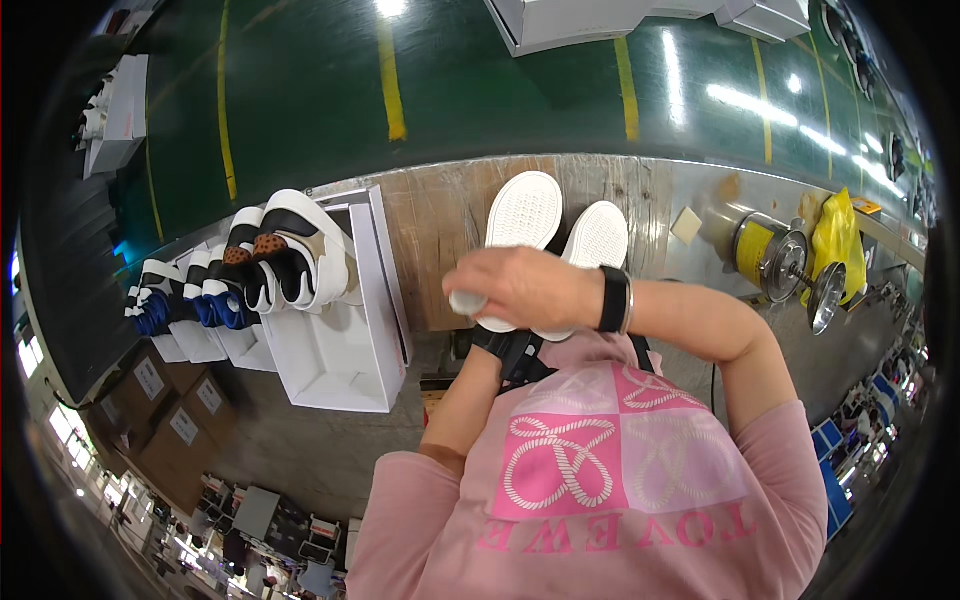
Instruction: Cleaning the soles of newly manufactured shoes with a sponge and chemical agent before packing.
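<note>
The right hand (515, 283) is pinching a pale pad (467, 302) in its fingers above upturned white shoes (525, 208) at the surface's (430, 225) near edge; uneven pressing could topple one, the hidden left hand's grip being impossible to tell.

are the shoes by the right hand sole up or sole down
Sole up: both shoes show white, textured bottoms to the camera; the right hand partly covers them.

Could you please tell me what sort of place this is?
Most likely a shoe-packing area, perhaps in a factory: sneakers sit with open white shoeboxes, brown cartons are stacked nearby, and two upturned white-soled shoes are by the right hand.
</note>
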The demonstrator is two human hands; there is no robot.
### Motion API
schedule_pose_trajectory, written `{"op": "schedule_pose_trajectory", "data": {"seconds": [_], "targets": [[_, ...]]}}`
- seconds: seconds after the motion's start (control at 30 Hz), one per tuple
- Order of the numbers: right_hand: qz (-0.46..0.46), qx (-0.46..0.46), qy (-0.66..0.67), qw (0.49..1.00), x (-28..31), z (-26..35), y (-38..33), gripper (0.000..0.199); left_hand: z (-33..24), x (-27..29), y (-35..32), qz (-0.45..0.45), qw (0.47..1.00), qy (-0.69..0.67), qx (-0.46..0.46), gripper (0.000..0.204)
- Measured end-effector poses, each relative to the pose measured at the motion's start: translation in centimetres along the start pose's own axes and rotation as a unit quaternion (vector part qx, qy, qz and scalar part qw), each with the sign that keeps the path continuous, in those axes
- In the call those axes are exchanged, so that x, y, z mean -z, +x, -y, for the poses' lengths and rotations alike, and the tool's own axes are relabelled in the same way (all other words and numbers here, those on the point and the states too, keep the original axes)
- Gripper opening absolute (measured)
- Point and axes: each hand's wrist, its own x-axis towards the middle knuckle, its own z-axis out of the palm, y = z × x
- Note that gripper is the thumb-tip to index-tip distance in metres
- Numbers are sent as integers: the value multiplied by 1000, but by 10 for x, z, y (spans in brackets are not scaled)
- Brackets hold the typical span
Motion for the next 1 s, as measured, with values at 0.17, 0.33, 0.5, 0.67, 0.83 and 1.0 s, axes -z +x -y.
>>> {"op": "schedule_pose_trajectory", "data": {"seconds": [0.17,0.33,0.5,0.67,0.83,1.0], "targets": [[28,113,-37,992,-1,14,-32,43,-3,11,-41,-9,1000,-2,1,62],[19,111,-30,993,12,-6,-58,46,3,9,-35,-33,999,-5,-4,61],[-102,13,-75,992,32,-57,-65,41,4,5,-19,-44,999,-3,-11,60],[10,72,-40,997,20,-6,-61,48,6,7,-34,-49,999,-2,-10,59],[-70,25,-67,995,36,-58,-58,39,4,5,-19,-59,998,7,-7,58],[-56,0,-72,996,46,-45,-45,36,2,0,-15,-65,998,9,-15,57]]}}
